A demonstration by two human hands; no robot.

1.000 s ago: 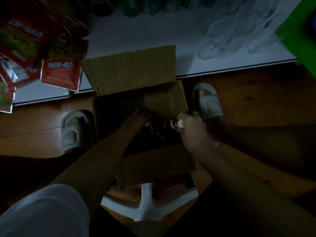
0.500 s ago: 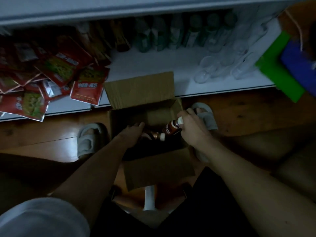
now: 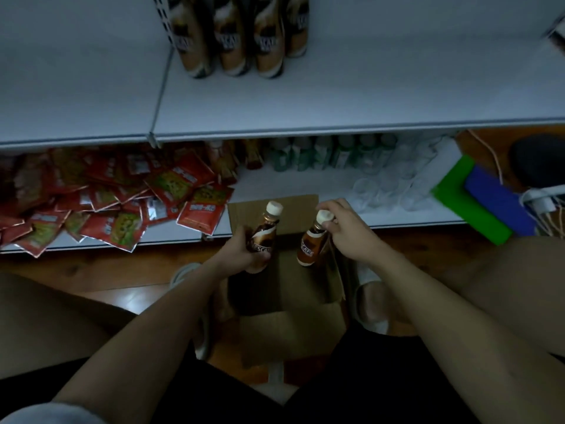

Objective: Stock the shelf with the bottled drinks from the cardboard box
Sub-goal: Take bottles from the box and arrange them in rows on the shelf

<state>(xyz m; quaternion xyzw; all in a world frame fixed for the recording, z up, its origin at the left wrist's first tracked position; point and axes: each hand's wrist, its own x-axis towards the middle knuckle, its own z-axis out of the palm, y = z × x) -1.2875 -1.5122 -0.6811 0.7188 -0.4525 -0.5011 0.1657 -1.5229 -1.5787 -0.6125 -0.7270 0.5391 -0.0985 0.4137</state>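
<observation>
An open cardboard box (image 3: 293,335) sits on the floor between my feet. My left hand (image 3: 241,250) grips a brown coffee bottle (image 3: 265,234) with a white cap around its body, held above the box. My right hand (image 3: 345,229) holds a second brown bottle (image 3: 312,247) by its white cap and neck, hanging over the box. The white shelf (image 3: 336,99) above carries several matching brown bottles (image 3: 241,35) at its back. The inside of the box is dark and I cannot see what lies in it.
The bottom shelf holds a heap of red snack packets (image 3: 107,203) at left, green bottles (image 3: 321,153) behind, clear plastic cups (image 3: 391,185) at right. A green and blue item (image 3: 477,200) and white cables (image 3: 544,206) lie at far right. Grey slippers (image 3: 371,298) flank the box.
Both hands rose out of the box, each with a bottle; the left one took hold of its bottle. My view tilted up, bringing the upper shelf into sight.
</observation>
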